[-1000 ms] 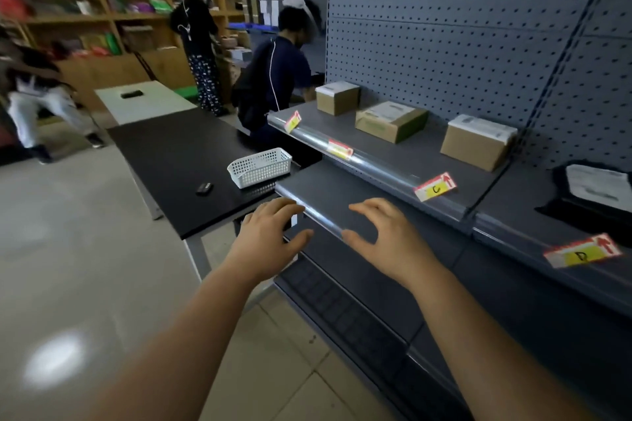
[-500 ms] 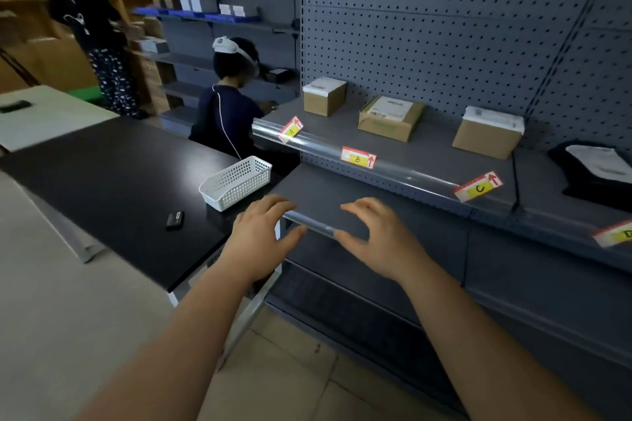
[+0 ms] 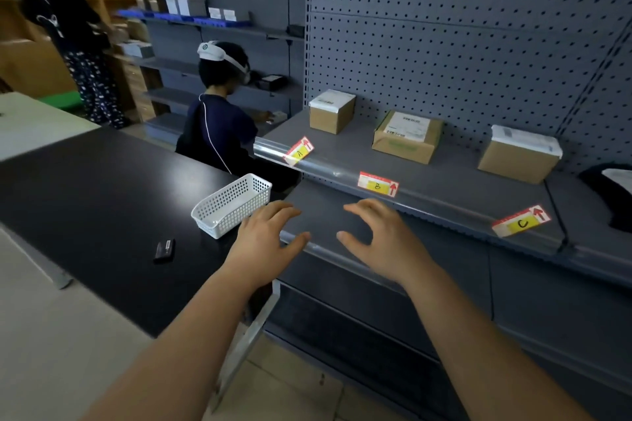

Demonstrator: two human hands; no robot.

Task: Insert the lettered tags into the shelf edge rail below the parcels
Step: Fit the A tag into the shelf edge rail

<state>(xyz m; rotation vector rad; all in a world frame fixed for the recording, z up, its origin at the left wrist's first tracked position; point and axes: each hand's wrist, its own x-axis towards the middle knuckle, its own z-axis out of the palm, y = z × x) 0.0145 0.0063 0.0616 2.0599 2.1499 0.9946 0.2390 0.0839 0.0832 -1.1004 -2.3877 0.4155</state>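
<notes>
Grey pegboard wall, black table

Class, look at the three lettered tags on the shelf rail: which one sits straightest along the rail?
Tag B, the middle one. It lies nearly in line with the clear rail, while tag A and tag C are clearly tilted, their right ends raised.

My view has swung right along the shelf: the wooden shelving and the standing person have slid to the left edge, and the D tag has left view. My left hand and right hand now sit slightly wider apart.
</notes>
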